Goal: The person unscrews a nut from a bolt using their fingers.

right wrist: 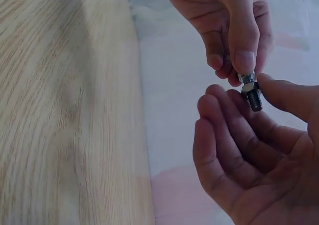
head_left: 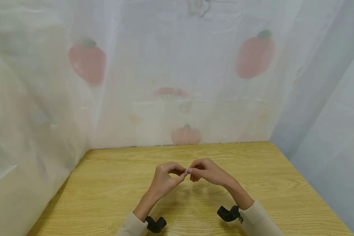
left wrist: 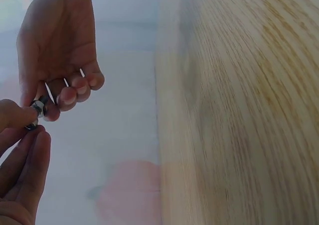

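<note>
Over the middle of the table, both hands meet at a small metal bolt [right wrist: 255, 102] with a hex nut [right wrist: 247, 87] on it. My left hand [head_left: 165, 180] pinches one end of the bolt between thumb and fingers. My right hand [head_left: 210, 172] pinches at the nut with thumb and index finger, its other fingers loosely bent below. In the right wrist view the bolt's threaded end points down, past the nut, toward the right palm. Fingers partly cover the bolt [left wrist: 40, 105] in the left wrist view, and its held end is hidden.
Beneath the hands lies a wood-grain table [head_left: 112, 183]. Pale curtains [head_left: 165, 65] with strawberry prints hang behind it and along both sides. A black wrist device [head_left: 156, 225] sits at the left cuff, another black device [head_left: 228, 213] at the right.
</note>
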Demonstrator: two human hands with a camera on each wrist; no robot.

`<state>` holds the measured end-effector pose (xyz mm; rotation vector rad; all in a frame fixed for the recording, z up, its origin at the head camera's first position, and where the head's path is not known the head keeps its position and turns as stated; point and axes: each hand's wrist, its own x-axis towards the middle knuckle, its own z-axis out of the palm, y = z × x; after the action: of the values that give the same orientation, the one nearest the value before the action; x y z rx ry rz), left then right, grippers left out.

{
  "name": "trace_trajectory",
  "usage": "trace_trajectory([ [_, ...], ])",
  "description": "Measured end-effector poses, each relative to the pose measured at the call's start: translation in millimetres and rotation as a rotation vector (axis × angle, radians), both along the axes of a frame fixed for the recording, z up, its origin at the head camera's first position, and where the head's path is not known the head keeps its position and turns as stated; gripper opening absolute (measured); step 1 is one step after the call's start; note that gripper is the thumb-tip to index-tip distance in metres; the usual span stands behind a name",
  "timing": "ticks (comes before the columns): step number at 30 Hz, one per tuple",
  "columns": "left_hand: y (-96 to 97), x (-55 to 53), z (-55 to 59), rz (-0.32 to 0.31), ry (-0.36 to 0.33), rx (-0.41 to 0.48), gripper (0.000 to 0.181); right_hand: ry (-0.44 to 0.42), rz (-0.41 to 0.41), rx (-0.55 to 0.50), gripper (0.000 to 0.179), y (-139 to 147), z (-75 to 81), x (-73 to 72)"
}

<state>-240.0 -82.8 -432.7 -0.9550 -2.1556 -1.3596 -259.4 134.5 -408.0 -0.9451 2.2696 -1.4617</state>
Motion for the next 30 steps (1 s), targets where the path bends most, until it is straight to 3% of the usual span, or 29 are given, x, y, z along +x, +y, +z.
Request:
trace_trajectory([
  [6,3.8,15.7,18.1,-0.011,-0.035,0.015,0.010,0.045,-0.005,-0.016,0.016,-0.9,-1.9,2.4],
  [11,3.1,5.1,5.5,0.002,-0.021,0.007,0.012,0.084,-0.022,-0.020,0.019,-0.1,-1.3,0.5],
  [18,1.0,-4.8,-6.8,0.006,0.016,-0.007,0.012,-0.002,0.015,0.009,0.025,3.1,-0.8,-0.7],
  [27,5.0,8.1,10.3,0.000,-0.020,0.019,0.011,0.050,0.005,-0.036,0.015,1.5,0.5,0.0],
  [30,4.0,6.3,7.9,0.001,-0.021,0.017,0.011,0.052,-0.014,-0.033,0.020,0.5,1.8,0.1],
])
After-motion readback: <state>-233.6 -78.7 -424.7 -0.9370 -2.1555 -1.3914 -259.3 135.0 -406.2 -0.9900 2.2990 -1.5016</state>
